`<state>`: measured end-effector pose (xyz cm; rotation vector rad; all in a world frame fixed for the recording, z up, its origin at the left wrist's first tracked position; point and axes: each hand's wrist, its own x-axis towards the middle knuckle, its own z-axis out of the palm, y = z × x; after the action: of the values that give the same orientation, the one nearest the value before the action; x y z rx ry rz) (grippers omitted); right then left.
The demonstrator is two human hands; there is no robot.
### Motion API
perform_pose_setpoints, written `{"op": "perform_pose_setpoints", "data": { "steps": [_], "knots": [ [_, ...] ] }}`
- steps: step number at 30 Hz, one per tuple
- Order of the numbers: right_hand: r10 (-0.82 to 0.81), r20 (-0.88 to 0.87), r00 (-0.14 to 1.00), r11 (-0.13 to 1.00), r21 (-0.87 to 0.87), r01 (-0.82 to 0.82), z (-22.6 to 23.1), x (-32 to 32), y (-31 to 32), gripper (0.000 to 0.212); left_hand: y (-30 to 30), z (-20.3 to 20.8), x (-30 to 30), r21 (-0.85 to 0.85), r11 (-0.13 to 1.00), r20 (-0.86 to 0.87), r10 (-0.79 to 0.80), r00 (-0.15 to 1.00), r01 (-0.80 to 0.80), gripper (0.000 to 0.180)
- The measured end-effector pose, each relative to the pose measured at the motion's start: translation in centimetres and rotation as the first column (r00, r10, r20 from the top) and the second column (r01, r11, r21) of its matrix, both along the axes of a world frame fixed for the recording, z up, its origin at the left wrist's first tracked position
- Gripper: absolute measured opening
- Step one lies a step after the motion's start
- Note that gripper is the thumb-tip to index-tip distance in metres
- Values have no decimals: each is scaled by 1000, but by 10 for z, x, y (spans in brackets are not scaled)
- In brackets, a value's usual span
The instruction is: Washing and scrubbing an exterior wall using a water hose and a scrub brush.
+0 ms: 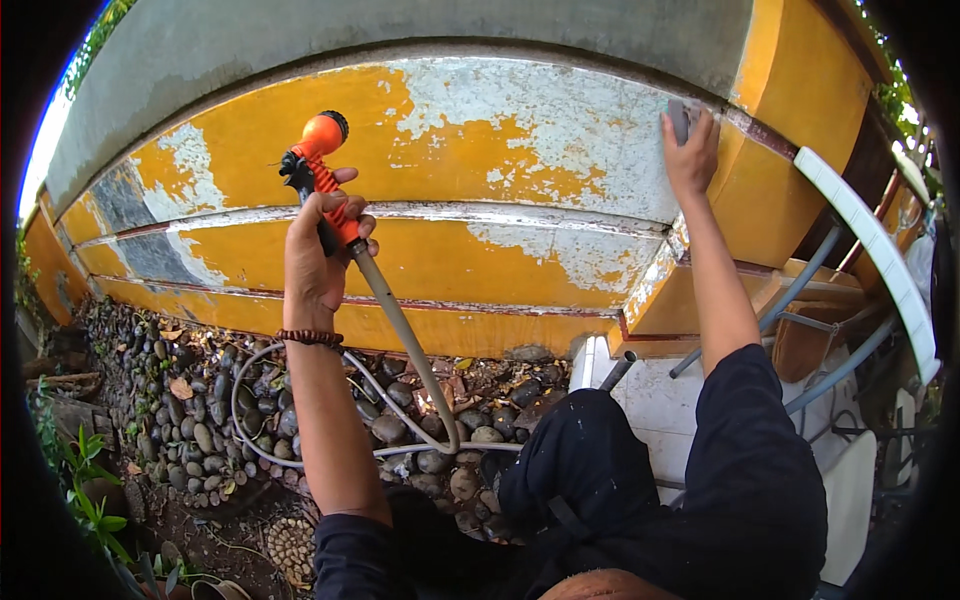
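Note:
My left hand [318,235] is wrapped round the grip of an orange and black hose spray gun [328,185], raised in front of the wall with its round head upward. From the gun's lower end a grey hose [405,330] runs down to the stones. At the upper right, my right hand [692,155] presses a small grey block [679,122], perhaps a sanding block, to the wall [440,130]. The wall's yellow paint has flaked off in wide patches, baring a pale surface around the block. My fingers partly hide the block.
Dark rounded stones [200,435] line the wall's foot, with the hose looped over them. White tiles [655,440] lie by my knee [580,450]. A white, grey-legged folding piece of furniture [880,250] stands close at right. Green plants [95,490] grow at lower left.

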<state>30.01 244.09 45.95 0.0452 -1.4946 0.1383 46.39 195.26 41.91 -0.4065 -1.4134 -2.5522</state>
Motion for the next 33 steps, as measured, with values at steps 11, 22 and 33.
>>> {"op": "perform_pose_setpoints", "data": {
  "steps": [11,22,33],
  "knots": [
    [132,382,915,505,768,-394,-149,-27,-119,29,66,-2,-30,-76,991,25,-110,994,112,47],
    [17,-40,999,984,177,-10,8,-12,27,58,44,-7,-34,-12,994,-11,-105,994,105,46],
    [169,15,986,950,264,-167,-15,-10,40,58,64,-5,-31,-52,990,-1,-129,992,129,47]
  ]
}}
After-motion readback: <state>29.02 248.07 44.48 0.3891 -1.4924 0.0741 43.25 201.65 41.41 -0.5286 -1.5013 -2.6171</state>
